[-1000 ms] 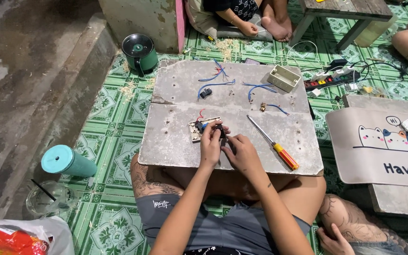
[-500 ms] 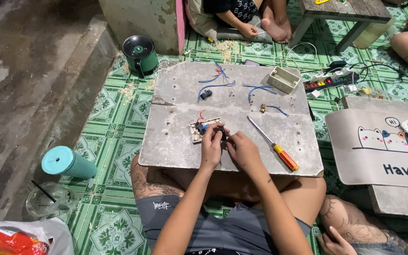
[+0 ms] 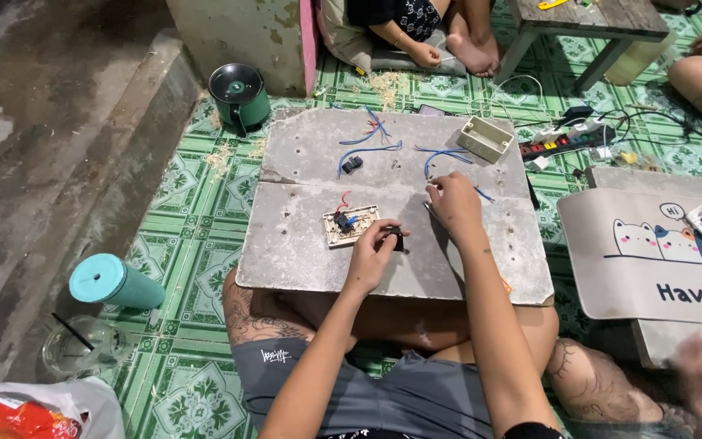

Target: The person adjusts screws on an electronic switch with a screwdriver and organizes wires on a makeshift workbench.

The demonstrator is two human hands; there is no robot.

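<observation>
Right hand (image 3: 453, 203) had left switch plate (image 3: 349, 225), reached up-right of plate toward blue wires (image 3: 440, 154); fingers curled at wire end, hold uncertain. Screwdriver, earlier right of plate, now hidden under right arm. Left hand (image 3: 374, 248) stayed just right of plate, pinching small black part (image 3: 397, 239). Likely shift from fitting part to fetching wire.

Plate lay on grey board (image 3: 302, 260) across lap. Beige box (image 3: 485, 138) far up-right of plate; black piece (image 3: 352, 165) above plate. Green tiled mat (image 3: 180, 244) beneath; teal tumbler (image 3: 115, 282) far left of plate; power strip (image 3: 566, 142) beyond box.

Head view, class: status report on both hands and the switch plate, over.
Left hand pinching small black part beside switch plate. Right hand reaching blue wire. Nothing blocking.
</observation>
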